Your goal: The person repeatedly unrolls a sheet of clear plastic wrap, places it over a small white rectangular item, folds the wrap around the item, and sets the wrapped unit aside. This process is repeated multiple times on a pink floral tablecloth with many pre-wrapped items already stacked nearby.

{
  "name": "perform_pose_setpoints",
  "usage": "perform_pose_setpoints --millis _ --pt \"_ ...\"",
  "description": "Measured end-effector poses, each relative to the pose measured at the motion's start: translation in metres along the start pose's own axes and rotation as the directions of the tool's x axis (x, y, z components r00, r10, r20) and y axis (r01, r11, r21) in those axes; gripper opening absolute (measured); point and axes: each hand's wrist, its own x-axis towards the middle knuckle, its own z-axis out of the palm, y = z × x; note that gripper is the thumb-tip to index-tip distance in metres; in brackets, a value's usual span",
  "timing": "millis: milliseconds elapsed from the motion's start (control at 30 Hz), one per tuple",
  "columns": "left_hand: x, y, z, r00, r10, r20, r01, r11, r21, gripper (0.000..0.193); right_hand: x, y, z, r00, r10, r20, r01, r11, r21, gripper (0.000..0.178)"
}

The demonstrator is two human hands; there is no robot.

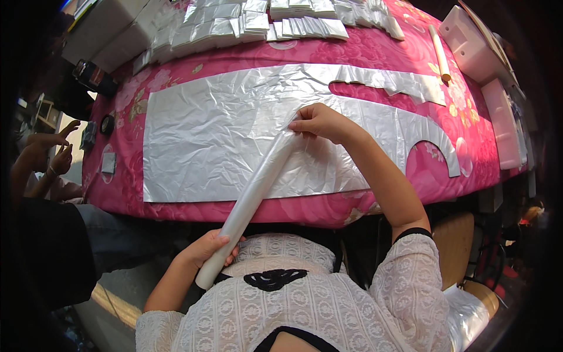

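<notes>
Whitish film wound into a long roll [249, 196] slants across the frame's centre, its long axis running from lower left of centre toward upper right. At its near end the left hand [205, 246] holds it, fingers curled around; at the far end the fingers of the right hand [322, 122] pinch the film narrowly. Beyond the bench's [293, 212] curved near edge, a silvery sheet [199, 141] lies flat beneath the roll's far part, with pink cloth [220, 54] showing between it and the folded packets [234, 27] stacked at the top. At upper left stands a dark container [95, 78], at upper right a white foam box [466, 36]; I cannot tell their contents.
</notes>
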Motion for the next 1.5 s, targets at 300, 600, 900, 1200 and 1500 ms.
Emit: perform_pose_setpoints --millis 300,600,900,1200,1500 --pt "-0.04 -0.02 -0.042 0.994 -0.106 0.017 0.101 0.978 0.184 0.058 -0.002 0.036 -0.114 0.837 -0.03 -0.546 -0.041 0.992 -0.117 0.018" --pt "-0.04 0.062 -0.02 0.997 -0.019 0.069 -0.041 0.64 0.767 0.046 -0.011 0.038 -0.144 0.822 -0.058 -0.566 -0.06 0.98 -0.188 0.018" --pt "0.068 0.144 0.046 0.436 0.774 0.46 -0.077 -0.477 0.875 0.044 0.039 -0.009 -0.071 0.941 -0.063 -0.333 -0.034 0.96 -0.277 0.016" --pt "0.095 0.067 0.053 0.674 0.429 0.602 -0.292 -0.594 0.75 0.081 0.068 -0.015 -0.071 0.976 -0.042 -0.215 -0.037 0.936 -0.35 0.017" --pt "0.096 0.038 0.062 0.723 0.484 0.492 -0.178 -0.558 0.811 0.089 0.004 -0.029 0.003 0.88 -0.375 -0.291 0.153 0.804 -0.575 0.037"
